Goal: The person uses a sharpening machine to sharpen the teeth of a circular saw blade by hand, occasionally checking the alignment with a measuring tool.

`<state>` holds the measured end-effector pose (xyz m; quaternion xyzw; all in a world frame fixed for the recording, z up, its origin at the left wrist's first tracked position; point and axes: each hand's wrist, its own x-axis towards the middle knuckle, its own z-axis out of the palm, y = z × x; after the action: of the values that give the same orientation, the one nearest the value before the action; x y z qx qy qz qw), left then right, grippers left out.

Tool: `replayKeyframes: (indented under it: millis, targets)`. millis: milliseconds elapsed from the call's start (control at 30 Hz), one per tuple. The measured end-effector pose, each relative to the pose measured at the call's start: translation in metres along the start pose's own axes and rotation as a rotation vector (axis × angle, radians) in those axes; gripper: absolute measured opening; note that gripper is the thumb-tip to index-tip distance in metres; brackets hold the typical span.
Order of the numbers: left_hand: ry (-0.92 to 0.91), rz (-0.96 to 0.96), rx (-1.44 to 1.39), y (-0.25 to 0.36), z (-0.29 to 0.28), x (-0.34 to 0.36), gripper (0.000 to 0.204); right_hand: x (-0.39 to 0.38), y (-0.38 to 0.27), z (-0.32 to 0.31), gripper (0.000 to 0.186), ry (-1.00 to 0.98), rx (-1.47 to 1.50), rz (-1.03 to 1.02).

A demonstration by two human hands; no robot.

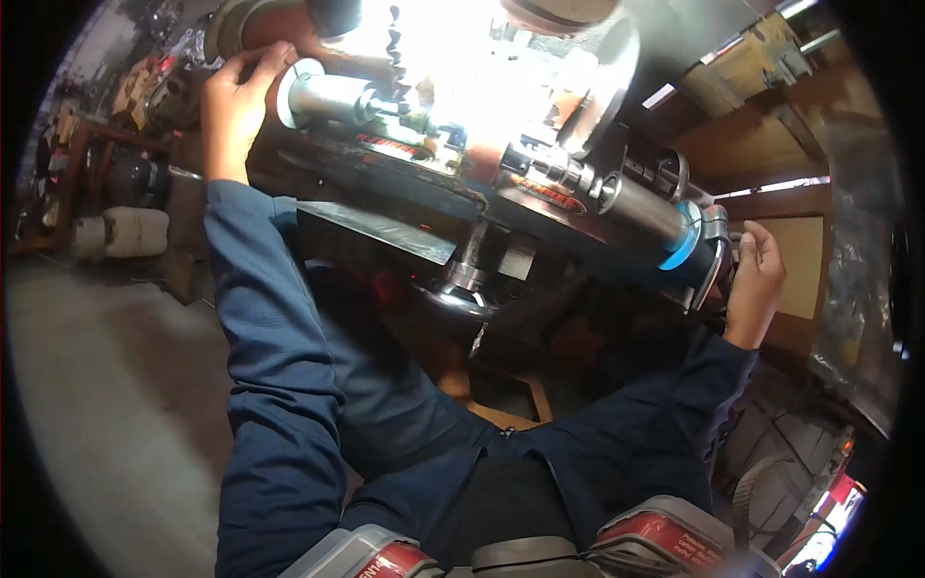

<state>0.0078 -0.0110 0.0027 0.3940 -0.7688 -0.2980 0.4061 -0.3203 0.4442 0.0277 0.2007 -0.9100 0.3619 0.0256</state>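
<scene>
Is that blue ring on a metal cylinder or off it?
On: the blue ring curves around the metal cylinder, at the end nearer the right hand.

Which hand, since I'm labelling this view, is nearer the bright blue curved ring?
Right. The right hand is just right of the bright blue curved ring; the left hand is far off, upper left.

White glare [462,58] blazes at the top centre! Grey floor [116,356] spreads out left, a brown frame [72,183] beyond it, while wooden panelling [829,106] and shiny plastic sheeting [853,279] hang right.
</scene>
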Motion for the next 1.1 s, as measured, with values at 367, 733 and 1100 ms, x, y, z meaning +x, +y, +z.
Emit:
replayKeyframes:
  millis: [367,733,1100]
  targets:
    - [-0.013,-0.040,-0.097,0.007,0.010,0.003,0.035,-0.056,0.072,0.081,0.049,0.835,-0.078,-0.565]
    - [0.012,-0.084,-0.016,0.011,0.011,0.002,0.034,-0.024,0.013,0.012,0.027,0.331,-0.053,-0.183]
    - [-0.001,-0.123,-0.151,0.008,0.015,0.001,0.033,-0.001,0.001,-0.003,0.026,0.072,-0.196,0.021]
